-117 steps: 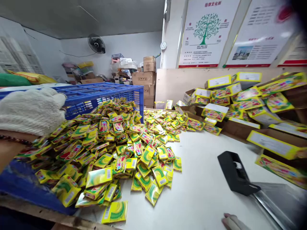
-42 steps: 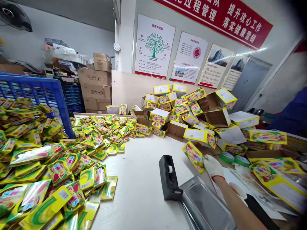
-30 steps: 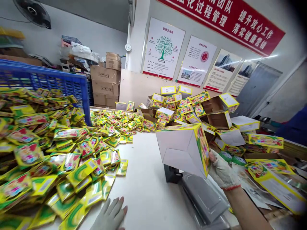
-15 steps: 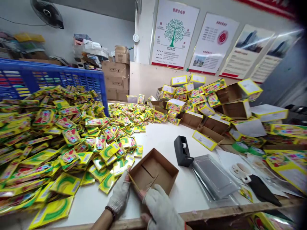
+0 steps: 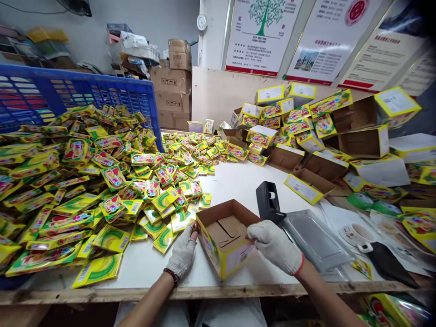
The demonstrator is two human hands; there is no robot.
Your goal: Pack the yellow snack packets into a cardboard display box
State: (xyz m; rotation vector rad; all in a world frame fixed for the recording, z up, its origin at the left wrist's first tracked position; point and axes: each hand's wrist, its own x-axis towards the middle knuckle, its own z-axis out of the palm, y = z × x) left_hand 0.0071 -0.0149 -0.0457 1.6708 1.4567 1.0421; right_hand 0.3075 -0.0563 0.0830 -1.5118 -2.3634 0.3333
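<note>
An open cardboard box (image 5: 235, 260), brown inside and yellow with a white panel outside, rests on the white table near its front edge. Its bottom flaps lie folded across one another. My left hand (image 5: 182, 252), in a white knitted glove, holds the box's left wall near the back corner. On the opposite side my right hand (image 5: 275, 245), gloved too, pinches the right wall; its fingertips are partly hidden. Just left of the box spreads a big heap of small flat yellow-green packets (image 5: 112, 204).
A blue plastic crate (image 5: 157, 113) stands behind the heap. To the right are a black tape dispenser (image 5: 267, 202), clear plastic trays (image 5: 316, 238), a cup (image 5: 357, 234) and a black pouch (image 5: 391, 265). More open boxes (image 5: 286, 156) are piled at the back right.
The box has turned and tipped so its white front panel shows. My right hand has gone from the near wall to the right side. The view has shifted downward.
</note>
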